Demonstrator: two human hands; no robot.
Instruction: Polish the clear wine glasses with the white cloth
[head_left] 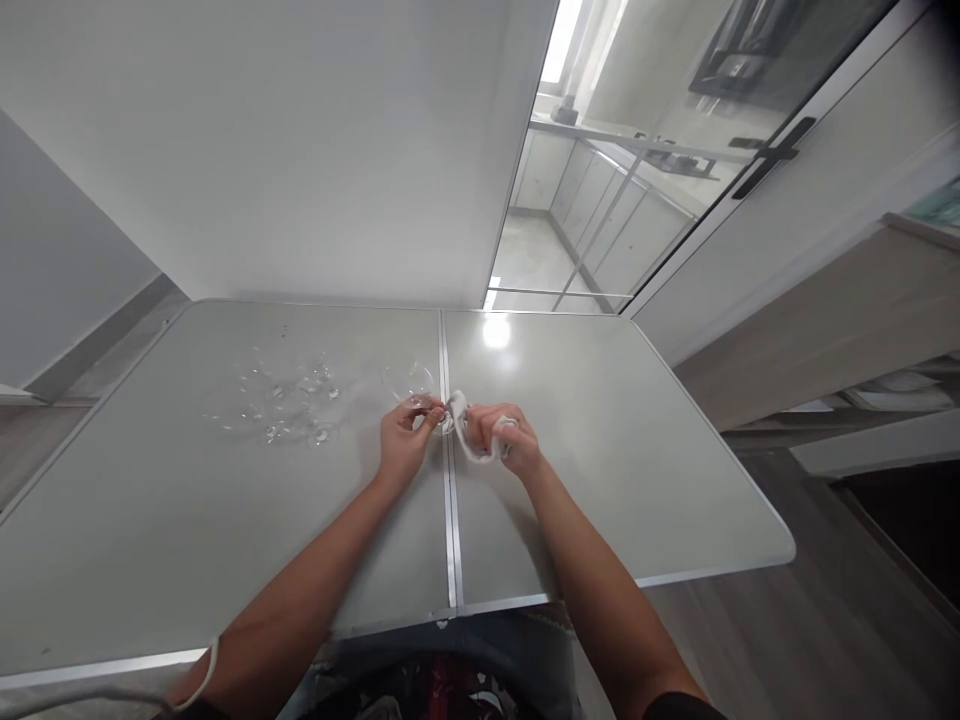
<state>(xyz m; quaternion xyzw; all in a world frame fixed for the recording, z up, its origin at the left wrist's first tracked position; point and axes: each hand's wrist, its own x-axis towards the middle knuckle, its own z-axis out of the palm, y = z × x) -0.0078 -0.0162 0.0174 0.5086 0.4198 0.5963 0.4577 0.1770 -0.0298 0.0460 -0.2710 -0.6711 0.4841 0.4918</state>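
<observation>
My left hand (409, 432) has its thumb and fingers pinched on a clear glass (409, 380). Its transparent rounded bowl shows beyond the fingers, and its exact shape is hard to make out. A white cloth (478, 455) is bunched in my closed right hand (504, 430), just right of the table's seam. One end of the cloth reaches the glass at my left fingertips. To the left, several clear glasses (322, 434) are grouped on the pale table (360, 340); their outlines are faint and overlap.
A metal seam (452, 530) splits the folding table in front of me. Behind it stands a white wall (337, 150), with a glass door (570, 240) at the right. Shelving (840, 310) stands beyond the right edge. A pale cable (208, 672) crosses near my left forearm.
</observation>
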